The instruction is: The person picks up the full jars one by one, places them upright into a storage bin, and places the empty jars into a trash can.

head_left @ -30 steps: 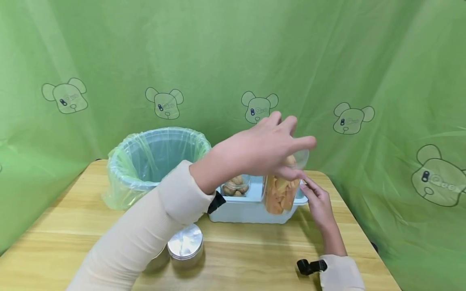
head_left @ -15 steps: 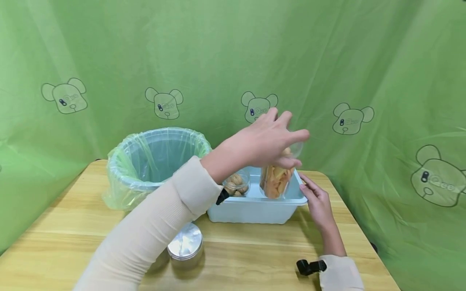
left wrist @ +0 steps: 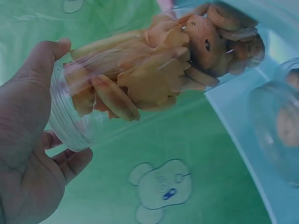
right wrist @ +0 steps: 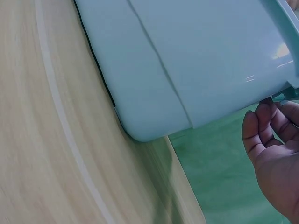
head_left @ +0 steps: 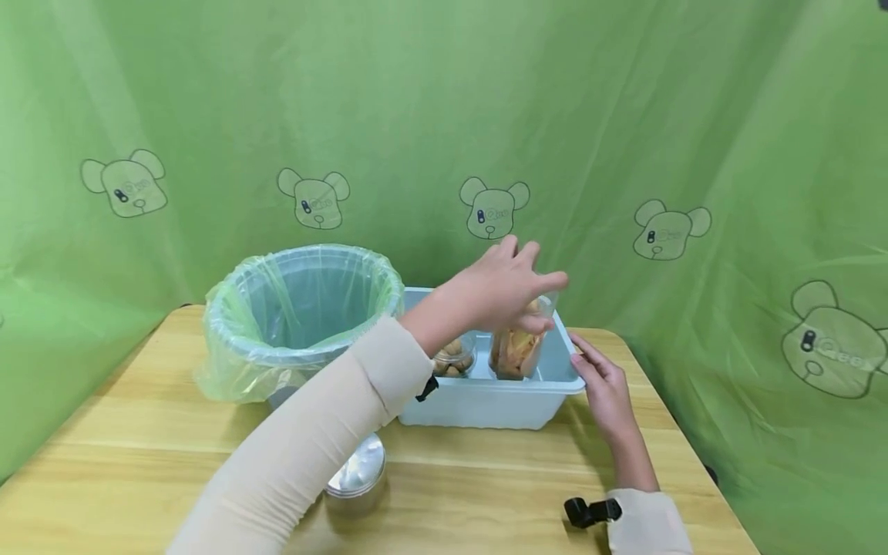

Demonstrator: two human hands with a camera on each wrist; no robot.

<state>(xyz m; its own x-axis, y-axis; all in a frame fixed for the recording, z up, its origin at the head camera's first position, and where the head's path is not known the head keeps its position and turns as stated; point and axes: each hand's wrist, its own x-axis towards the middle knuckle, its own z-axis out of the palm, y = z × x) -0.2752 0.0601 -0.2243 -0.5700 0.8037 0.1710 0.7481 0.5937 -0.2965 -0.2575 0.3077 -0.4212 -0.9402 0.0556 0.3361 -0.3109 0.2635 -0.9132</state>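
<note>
My left hand point(head_left: 494, 287) grips the top end of a clear jar point(head_left: 515, 356) of orange-brown, chip-like snack pieces. Slightly tilted, the jar is lowered inside a light blue plastic bin point(head_left: 479, 407); whether its base touches the floor of the bin I cannot tell. In the left wrist view, thumb and fingers wrap the ridged end of the snack jar point(left wrist: 140, 70). My right hand point(head_left: 605, 385) holds the bin's right rim, its fingers curled under the edge in the right wrist view. Left of the snack jar, a clear jar of walnuts point(head_left: 455, 361) stands in the bin, partly hidden by my left arm.
A round tub point(head_left: 305, 356) lined with a thin green bag stands left of the bin. Nearer, a silver-lidded can point(head_left: 357, 470) sits on the wooden table point(head_left: 472, 493), partly behind my left sleeve. A green curtain point(head_left: 430, 100) hangs behind.
My left hand has brought the snack jar from over the bin's front right edge, leftward and down into the bin. My right hand stays on the rim.
</note>
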